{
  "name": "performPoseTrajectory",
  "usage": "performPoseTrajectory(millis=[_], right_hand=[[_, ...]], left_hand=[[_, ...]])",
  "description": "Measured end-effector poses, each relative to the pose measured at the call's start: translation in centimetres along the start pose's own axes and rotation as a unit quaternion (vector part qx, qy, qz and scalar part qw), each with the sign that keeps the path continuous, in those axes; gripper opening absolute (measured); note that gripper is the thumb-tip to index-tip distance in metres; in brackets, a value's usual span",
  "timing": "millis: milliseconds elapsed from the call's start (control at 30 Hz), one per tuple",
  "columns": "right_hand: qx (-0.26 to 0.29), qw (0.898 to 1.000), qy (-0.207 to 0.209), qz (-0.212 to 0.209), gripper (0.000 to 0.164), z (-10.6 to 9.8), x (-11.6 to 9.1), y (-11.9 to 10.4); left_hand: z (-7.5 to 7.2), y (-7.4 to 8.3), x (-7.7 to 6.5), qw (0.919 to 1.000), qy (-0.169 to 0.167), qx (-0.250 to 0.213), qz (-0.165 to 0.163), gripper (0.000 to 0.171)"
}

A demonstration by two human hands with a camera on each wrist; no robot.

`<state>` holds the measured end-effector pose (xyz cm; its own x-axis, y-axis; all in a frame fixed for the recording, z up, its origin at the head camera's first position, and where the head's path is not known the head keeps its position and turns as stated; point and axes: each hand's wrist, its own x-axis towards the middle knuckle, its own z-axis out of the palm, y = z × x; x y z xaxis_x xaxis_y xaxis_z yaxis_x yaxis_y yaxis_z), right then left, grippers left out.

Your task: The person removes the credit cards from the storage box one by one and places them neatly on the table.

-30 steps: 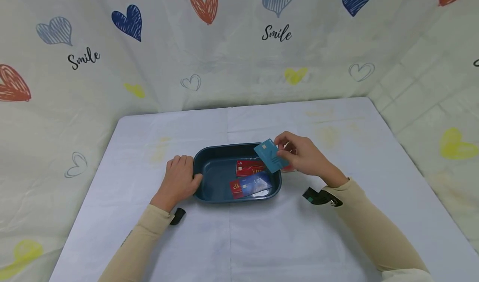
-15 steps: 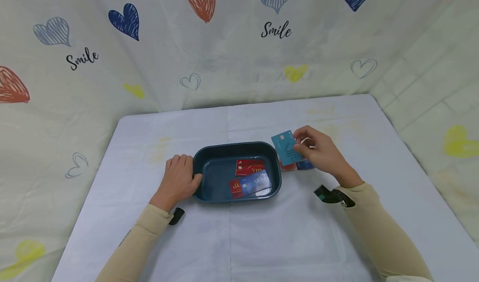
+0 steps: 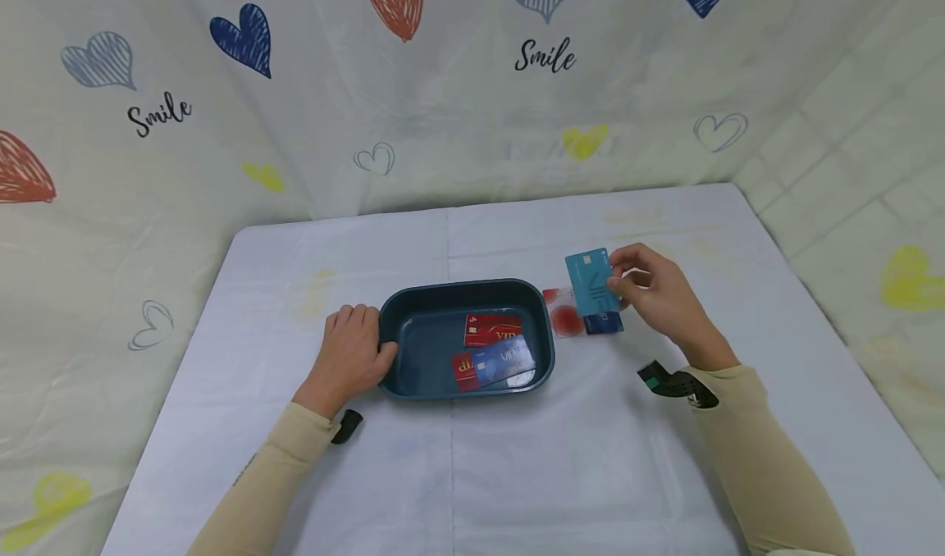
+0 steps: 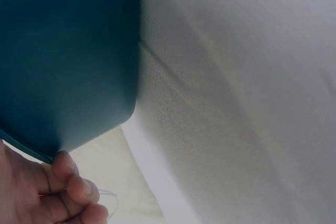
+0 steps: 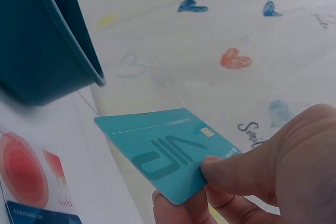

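My right hand (image 3: 657, 295) pinches a teal VIP card (image 3: 588, 277) by its right edge, thumb on its printed face in the right wrist view. The card is held above a white card with a red circle (image 3: 566, 320) and a dark blue card (image 3: 605, 323), hiding part of both. My left hand (image 3: 350, 357) grips the left rim of a dark teal tray (image 3: 413, 375), thumb over the inside edge. Inside the tray lie a red VIP card (image 3: 483, 328) and a blue VIP card (image 3: 509, 361), which partly covers another red card (image 3: 463, 373).
A white cloth covers the table (image 3: 450, 474). Behind it hangs a pale curtain (image 3: 458, 113) printed with hearts and "Smile". Black wrist straps (image 3: 675, 382) show at both cuffs.
My right hand has carried the teal card right, from over the tray's right end to above the cards beside it, uncovering the white and dark blue cards. The left hand stays on the rim.
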<state>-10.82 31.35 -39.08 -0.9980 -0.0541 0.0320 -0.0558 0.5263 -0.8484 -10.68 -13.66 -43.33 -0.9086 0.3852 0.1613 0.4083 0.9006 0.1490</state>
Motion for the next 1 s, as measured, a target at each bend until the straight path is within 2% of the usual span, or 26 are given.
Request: performPoseTrajectory(millis=[300,1000], right_hand=[[-0.004,1.0,0.011,0.014,0.031,-0.8,0.2,1.9],[-0.005,0.997,0.021,0.073,0.032,-2.0,0.9,4.3]], left_hand=[[-0.1,0.1,0.0,0.9999,-0.007,0.0,-0.007,0.019],[0.0,0.2,-0.1,0.9999,-0.01,0.0,-0.009,0.02]])
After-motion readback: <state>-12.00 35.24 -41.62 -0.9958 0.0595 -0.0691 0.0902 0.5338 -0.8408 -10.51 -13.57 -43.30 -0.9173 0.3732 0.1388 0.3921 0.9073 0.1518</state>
